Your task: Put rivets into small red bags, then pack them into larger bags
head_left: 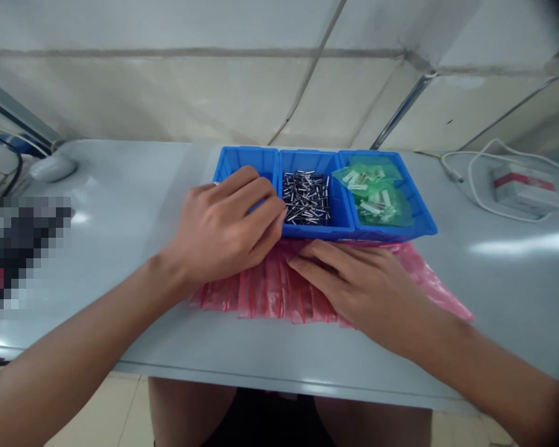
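Observation:
Several pink plastic bags (270, 292) lie overlapping in a row on the table, in front of three joined blue bins. My left hand (233, 226) is over the left bin (246, 154) and its front edge, fingers curled with the tips together; what they hold, if anything, is hidden. The middle bin (341, 211) holds many small metal pins (306, 197). In the right bin (417, 214) are green bags (382, 195) with pale parts inside. My right hand (354, 279) rests on the pink bags, its fingers bent and close together, their tips on the plastic.
A white box with a red band (526, 189) and a white cable (475, 205) are at the right of the grey table (168, 347). A pale rounded object (53, 167) sits at the back left. A pixelated patch covers the left edge. A wall stands behind.

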`<control>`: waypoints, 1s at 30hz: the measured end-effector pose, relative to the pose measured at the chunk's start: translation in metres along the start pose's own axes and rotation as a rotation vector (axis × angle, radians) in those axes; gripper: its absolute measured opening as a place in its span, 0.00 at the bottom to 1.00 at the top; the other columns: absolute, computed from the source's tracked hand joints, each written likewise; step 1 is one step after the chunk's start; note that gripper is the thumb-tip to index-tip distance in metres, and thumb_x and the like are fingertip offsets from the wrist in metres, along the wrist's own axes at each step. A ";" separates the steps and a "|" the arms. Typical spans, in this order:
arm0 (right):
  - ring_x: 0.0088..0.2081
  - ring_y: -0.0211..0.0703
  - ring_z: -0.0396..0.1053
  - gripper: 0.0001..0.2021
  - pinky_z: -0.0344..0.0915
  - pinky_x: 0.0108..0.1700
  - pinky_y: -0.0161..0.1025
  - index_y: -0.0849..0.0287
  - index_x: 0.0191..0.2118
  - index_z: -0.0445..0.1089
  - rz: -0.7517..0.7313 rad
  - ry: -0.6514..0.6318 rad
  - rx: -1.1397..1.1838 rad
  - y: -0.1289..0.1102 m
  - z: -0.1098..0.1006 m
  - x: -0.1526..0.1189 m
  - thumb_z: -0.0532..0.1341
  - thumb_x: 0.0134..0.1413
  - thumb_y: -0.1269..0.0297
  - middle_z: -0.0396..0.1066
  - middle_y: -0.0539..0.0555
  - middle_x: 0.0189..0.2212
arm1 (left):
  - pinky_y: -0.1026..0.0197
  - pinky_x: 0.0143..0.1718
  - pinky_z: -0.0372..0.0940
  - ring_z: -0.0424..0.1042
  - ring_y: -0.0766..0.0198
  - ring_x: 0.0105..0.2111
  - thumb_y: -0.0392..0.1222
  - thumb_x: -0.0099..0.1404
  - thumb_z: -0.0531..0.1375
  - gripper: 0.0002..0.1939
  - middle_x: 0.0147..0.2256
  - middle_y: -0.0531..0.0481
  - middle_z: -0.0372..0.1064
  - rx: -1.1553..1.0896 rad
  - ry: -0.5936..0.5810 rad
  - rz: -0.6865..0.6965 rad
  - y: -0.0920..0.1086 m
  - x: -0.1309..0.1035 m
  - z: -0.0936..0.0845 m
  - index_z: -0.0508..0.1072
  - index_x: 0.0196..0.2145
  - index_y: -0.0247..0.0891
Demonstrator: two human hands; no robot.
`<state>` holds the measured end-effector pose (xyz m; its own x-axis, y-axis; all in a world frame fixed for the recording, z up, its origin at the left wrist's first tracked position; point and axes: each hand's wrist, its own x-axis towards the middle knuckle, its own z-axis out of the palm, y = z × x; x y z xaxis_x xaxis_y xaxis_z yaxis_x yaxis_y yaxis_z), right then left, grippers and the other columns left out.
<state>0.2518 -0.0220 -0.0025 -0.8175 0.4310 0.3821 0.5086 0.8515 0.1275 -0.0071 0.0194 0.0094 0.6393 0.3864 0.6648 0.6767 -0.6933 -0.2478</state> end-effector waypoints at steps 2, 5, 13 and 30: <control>0.37 0.45 0.81 0.18 0.73 0.34 0.43 0.65 0.50 0.82 0.019 0.071 0.047 0.002 -0.003 0.000 0.56 0.69 0.85 0.83 0.59 0.46 | 0.54 0.28 0.66 0.80 0.57 0.37 0.35 0.76 0.64 0.05 0.37 0.50 0.81 -0.006 0.017 0.008 0.000 0.001 -0.002 0.75 0.39 0.40; 0.41 0.42 0.82 0.13 0.77 0.41 0.41 0.61 0.51 0.81 0.133 0.200 0.176 0.004 -0.010 0.001 0.59 0.76 0.77 0.82 0.56 0.46 | 0.53 0.29 0.68 0.80 0.56 0.37 0.36 0.77 0.63 0.07 0.37 0.50 0.82 -0.043 0.021 0.012 0.002 0.002 -0.005 0.75 0.38 0.43; 0.43 0.46 0.82 0.13 0.78 0.39 0.44 0.62 0.55 0.81 0.076 0.143 0.094 0.006 -0.004 0.001 0.63 0.72 0.79 0.84 0.56 0.47 | 0.52 0.29 0.69 0.79 0.56 0.35 0.36 0.77 0.62 0.10 0.35 0.48 0.81 -0.095 0.078 0.039 0.005 0.005 -0.006 0.74 0.34 0.41; 0.41 0.38 0.81 0.13 0.78 0.41 0.39 0.50 0.48 0.84 0.390 0.544 0.597 0.004 -0.022 0.006 0.70 0.67 0.77 0.84 0.48 0.42 | 0.51 0.31 0.74 0.83 0.54 0.37 0.47 0.84 0.57 0.12 0.36 0.45 0.82 -0.256 0.098 0.105 0.007 0.007 -0.012 0.77 0.45 0.41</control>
<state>0.2542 -0.0225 0.0202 -0.2972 0.6506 0.6988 0.3739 0.7528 -0.5418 -0.0021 0.0095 0.0206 0.6543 0.2524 0.7128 0.4867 -0.8621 -0.1415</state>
